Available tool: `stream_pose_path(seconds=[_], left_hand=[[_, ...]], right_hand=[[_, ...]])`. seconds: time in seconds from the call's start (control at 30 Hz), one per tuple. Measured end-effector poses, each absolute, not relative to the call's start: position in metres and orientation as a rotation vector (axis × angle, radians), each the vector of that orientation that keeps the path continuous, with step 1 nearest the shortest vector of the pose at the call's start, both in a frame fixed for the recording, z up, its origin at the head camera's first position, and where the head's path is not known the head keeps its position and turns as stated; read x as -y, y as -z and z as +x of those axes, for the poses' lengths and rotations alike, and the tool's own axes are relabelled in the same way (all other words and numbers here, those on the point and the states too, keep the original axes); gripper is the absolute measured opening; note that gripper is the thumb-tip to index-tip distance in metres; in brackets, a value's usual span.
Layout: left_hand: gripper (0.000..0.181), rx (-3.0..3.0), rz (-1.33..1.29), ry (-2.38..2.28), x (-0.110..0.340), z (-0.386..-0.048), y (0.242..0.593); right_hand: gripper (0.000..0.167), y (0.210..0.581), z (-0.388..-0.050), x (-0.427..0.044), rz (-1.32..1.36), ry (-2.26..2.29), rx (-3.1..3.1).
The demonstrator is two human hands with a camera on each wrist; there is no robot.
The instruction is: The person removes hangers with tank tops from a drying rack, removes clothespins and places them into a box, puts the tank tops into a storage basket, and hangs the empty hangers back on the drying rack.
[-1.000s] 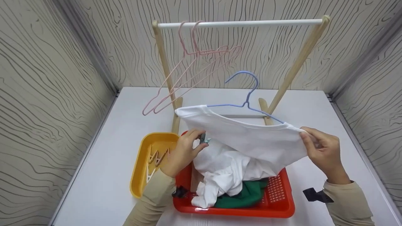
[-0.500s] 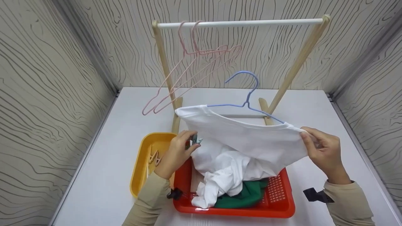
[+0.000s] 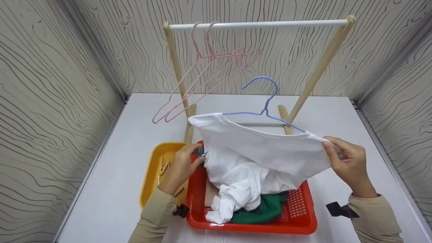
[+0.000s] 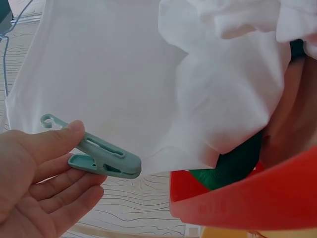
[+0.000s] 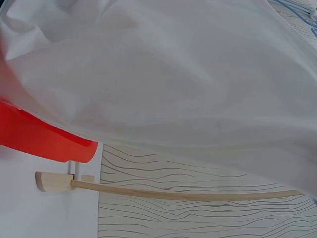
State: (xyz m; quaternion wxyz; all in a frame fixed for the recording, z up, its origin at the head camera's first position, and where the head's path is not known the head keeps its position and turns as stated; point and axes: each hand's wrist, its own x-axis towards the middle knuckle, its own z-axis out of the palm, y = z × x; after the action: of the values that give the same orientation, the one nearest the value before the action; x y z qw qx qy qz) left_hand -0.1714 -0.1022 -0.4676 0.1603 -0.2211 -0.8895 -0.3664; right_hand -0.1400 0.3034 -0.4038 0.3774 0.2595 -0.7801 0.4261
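Observation:
A white shirt (image 3: 266, 148) hangs on a blue clothes hanger (image 3: 276, 88), whose hook rises from the neckline. My right hand (image 3: 349, 162) pinches the shirt's right shoulder between thumb and fingers. To the left of the shirt, my left hand (image 3: 182, 165) holds a pale green clothespin (image 4: 119, 161); in the left wrist view the thumb lies on its upper arm and the fingers are beneath. The clothespin's nose points toward the white fabric. The shirt's lower part lies bunched over the red basket (image 3: 249, 227). The right wrist view shows mostly white cloth, with the right hand out of sight.
Behind stands a wooden rack with a white bar (image 3: 256, 25) and pink hangers (image 3: 182, 79) on its left side. A yellow tray (image 3: 145, 182) holding more clothespins sits left of the basket. Green cloth (image 3: 263, 211) lies in the basket under the shirt.
My left hand has drawn left, away from the shirt, with the clothespin in its fingers, and covers more of the yellow tray. The right hand, shirt and hanger have stayed put.

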Motion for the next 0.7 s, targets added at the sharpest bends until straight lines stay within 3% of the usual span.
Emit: stream_pose_path(seconds=[0.7], left_hand=[[0.033, 2.688, -0.402, 1.115, 0.137, -0.169, 0.486]], right_hand=[[0.013, 0.404, -0.140, -0.303, 0.666, -1.101, 1.997]])
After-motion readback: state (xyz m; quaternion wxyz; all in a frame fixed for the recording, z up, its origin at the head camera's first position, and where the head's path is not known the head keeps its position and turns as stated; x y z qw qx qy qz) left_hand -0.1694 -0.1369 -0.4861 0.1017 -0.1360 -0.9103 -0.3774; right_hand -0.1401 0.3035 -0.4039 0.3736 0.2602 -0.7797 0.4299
